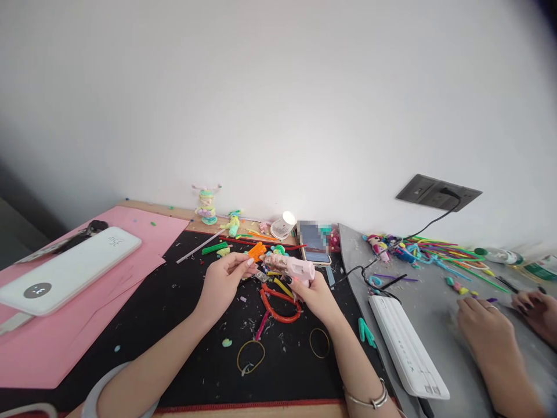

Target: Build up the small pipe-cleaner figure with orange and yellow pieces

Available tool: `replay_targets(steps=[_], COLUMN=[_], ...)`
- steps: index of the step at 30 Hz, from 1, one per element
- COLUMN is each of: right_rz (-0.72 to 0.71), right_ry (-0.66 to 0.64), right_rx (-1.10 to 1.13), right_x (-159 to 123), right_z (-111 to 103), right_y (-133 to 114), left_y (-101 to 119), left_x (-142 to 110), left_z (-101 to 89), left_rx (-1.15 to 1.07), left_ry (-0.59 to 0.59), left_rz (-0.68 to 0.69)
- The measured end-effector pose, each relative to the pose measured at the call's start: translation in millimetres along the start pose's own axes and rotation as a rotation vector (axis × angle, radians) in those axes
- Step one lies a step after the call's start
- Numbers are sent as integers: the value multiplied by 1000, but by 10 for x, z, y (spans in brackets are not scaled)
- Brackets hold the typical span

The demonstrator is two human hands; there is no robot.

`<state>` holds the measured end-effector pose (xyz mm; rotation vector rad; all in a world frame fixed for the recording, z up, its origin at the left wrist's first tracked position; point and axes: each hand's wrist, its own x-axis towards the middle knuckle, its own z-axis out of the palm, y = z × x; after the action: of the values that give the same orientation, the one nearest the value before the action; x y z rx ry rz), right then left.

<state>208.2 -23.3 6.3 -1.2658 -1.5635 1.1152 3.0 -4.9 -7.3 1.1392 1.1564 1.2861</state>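
My left hand (pixel 228 278) is pinched on a folded bundle of orange pipe cleaner (pixel 256 251), over the black mat (pixel 195 360). Wrapped in my right hand (pixel 315 293) is a pale pink hot glue gun (pixel 300 268), its residue-covered front end pointing left and close to the orange bundle. Whether the two touch, I cannot tell. Below my hands lie a red-orange loop-shaped thing (pixel 289 317) and a yellow piece (pixel 282 288). Folded green pipe cleaners (pixel 214 248) are left of the orange ones.
A white power bank (pixel 87 261) rests on pink paper (pixel 39 360). Against the wall are a small figure (pixel 206 206), a white cup (pixel 284 225) and a phone (pixel 314 244). A white power strip (pixel 407 345) lies right, near another person's hands (pixel 489 328).
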Motion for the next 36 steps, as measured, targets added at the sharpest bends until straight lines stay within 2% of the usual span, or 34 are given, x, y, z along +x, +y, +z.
replay_targets(steps=[11, 23, 36], right_rz=[-34, -67, -14], right_ry=[-18, -2, 10], right_rx=[-36, -40, -116], right_x=[-4, 0, 10], right_z=[8, -8, -36], right_y=[-57, 9, 63], left_y=[-9, 3, -33], left_x=[-1, 3, 21], left_z=[-2, -6, -18], left_rx=[6, 23, 24], left_ry=[-14, 7, 16], left_rz=[10, 23, 45])
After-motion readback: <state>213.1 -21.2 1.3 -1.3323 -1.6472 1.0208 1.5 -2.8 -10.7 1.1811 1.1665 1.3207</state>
